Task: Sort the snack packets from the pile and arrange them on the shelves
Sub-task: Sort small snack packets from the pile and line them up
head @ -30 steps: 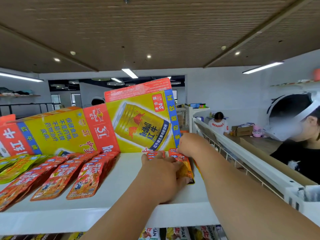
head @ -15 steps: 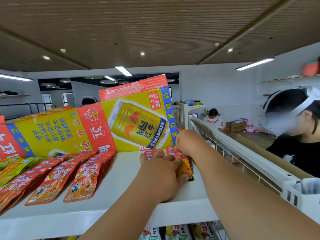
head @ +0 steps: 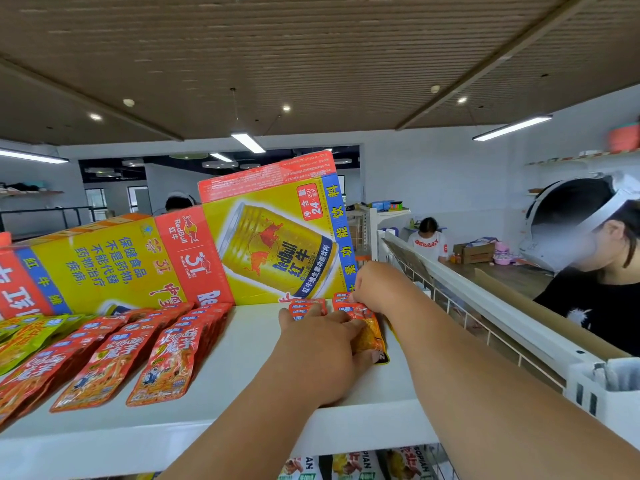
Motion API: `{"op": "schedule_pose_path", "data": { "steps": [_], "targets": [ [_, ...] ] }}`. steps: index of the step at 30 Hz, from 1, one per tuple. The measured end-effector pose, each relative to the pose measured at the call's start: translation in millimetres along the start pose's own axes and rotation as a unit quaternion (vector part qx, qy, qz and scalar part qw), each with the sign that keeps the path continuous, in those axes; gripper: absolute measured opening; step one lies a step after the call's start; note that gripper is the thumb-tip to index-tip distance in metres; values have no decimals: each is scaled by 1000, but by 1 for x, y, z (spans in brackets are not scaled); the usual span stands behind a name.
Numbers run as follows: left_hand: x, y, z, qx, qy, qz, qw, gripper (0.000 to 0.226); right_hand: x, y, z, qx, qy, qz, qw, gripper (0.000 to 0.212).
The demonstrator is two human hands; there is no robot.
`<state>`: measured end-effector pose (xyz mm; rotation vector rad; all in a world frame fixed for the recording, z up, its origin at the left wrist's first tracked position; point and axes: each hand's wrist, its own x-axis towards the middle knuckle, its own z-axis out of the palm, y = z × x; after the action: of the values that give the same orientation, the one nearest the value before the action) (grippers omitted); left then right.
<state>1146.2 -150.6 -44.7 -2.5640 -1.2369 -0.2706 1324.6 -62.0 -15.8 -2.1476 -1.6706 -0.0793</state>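
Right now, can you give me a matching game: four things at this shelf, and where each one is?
Things:
1. left hand
2. right hand
3. green packets
4. yellow drink carton

Places:
A. far left of the shelf
B. back of the shelf, tilted
C. lies flat on the rightmost packets
D. pinches the far end of the rightmost packets

Pairs: 1-C, 2-D, 3-A, 4-B

I read the snack packets [head: 162, 362] on the white shelf [head: 249, 344] as orange-red with blue label strips, the far-left packets [head: 20, 341] as yellow-green, the cartons [head: 277, 237] as yellow with red bands, a blue edge strip and a gold can print, and the ceiling [head: 311, 64] as ribbed brown.
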Motion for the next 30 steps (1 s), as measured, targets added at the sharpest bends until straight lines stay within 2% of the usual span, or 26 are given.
{"op": "schedule_pose_path", "data": {
  "steps": [3,8,11,18,30],
  "targets": [
    [0,0,0,-1,-3,-1,1000,65,-1,1,0,-7,4,2,1000,16],
    [1,0,2,-4,2,-1,1000,65,-1,1,1,-19,9,-2,1000,25],
    [1,0,1,-3,-2,0,1000,66,-4,0,-1,-37,-7,-27,999,12],
    [0,-1,2,-8,0,1,1000,64,-7,-6,0,-87,-47,-65,993,27],
    [0,0,1,-9,-4,3,1000,66,-11,-6,0,-96,-60,-63,992,25]
  ]
}}
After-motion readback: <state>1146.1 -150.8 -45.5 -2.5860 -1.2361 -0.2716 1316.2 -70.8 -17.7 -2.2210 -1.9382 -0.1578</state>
